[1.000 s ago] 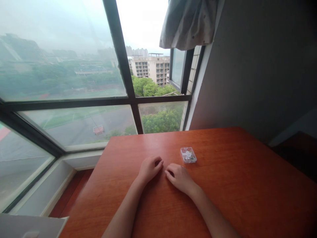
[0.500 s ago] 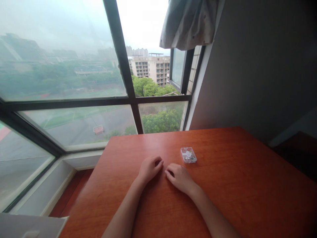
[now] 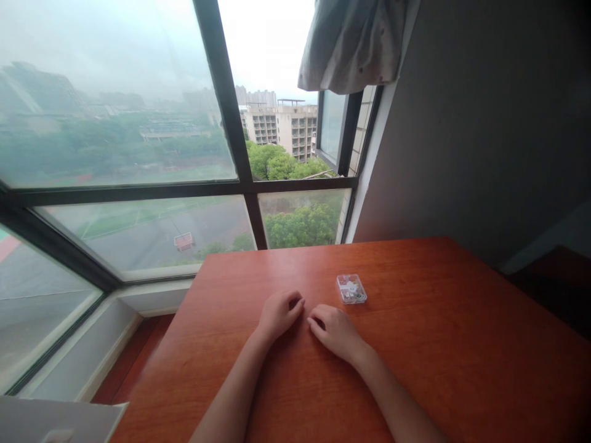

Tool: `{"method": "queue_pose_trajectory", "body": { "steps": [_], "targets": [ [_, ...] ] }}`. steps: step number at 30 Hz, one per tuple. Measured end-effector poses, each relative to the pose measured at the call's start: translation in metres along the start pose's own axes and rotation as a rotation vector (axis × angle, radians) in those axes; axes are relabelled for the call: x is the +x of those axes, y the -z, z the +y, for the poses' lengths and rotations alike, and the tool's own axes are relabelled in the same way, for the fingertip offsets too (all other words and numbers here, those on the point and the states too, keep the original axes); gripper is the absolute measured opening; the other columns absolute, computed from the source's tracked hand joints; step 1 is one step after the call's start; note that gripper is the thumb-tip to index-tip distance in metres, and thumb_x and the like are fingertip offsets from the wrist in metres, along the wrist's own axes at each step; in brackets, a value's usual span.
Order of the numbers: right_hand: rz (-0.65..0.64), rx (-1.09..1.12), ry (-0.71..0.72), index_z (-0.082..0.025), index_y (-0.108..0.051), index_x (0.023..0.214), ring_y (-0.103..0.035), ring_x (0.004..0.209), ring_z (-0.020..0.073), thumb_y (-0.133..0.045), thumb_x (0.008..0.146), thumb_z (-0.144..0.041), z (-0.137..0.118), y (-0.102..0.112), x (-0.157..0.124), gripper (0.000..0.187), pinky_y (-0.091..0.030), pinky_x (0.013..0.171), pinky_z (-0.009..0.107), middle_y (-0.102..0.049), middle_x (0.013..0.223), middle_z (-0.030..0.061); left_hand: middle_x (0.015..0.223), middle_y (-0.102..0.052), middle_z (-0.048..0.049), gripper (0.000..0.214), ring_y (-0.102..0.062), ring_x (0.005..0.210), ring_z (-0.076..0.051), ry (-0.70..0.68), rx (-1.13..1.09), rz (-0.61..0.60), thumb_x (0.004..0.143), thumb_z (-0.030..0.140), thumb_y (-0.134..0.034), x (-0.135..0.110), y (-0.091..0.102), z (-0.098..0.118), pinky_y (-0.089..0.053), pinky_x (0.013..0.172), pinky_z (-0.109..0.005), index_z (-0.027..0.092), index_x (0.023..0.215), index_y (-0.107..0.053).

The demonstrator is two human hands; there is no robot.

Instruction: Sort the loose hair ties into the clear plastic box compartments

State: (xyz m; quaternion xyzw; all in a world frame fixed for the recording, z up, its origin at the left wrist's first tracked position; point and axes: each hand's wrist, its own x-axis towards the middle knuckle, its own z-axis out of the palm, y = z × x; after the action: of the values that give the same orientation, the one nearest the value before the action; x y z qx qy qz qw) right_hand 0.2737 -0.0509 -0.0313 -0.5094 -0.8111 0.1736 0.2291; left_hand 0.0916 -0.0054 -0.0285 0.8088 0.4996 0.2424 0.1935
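Observation:
My left hand [image 3: 279, 314] rests on the reddish-brown wooden table [image 3: 415, 344], its fingers curled in loosely toward the thumb. Just to its right lies my right hand [image 3: 336, 331], curled in the same way, with a narrow gap between the two. Nothing shows in either hand. Beyond my right hand sits a small clear plastic box [image 3: 351, 289] with small white, reddish and greenish pieces inside, too small to name. Neither hand touches it.
Dark-framed windows [image 3: 247, 184] stand along the table's far and left sides, one pane swung outward. A pale curtain [image 3: 353, 49] hangs above, and a grey wall [image 3: 462, 135] rises at the right. A white ledge [image 3: 60, 421] shows at lower left.

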Motion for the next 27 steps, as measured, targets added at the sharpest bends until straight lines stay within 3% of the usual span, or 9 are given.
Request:
{"method": "queue_pose_trajectory", "body": {
  "steps": [27],
  "targets": [
    [-0.007, -0.004, -0.004, -0.020, -0.059, 0.076, -0.056, 0.075, 0.0146, -0.051, 0.091, -0.022, 0.0004, -0.0002, 0.0001, 0.017, -0.034, 0.065, 0.024, -0.063, 0.080, 0.0019, 0.073, -0.065, -0.0014, 0.021, -0.054, 0.065, -0.013, -0.001, -0.004, 0.001, 0.086, 0.029, -0.049, 0.0004, 0.0009, 0.0006, -0.035, 0.060, -0.023, 0.019, 0.074, -0.063]
  ]
}}
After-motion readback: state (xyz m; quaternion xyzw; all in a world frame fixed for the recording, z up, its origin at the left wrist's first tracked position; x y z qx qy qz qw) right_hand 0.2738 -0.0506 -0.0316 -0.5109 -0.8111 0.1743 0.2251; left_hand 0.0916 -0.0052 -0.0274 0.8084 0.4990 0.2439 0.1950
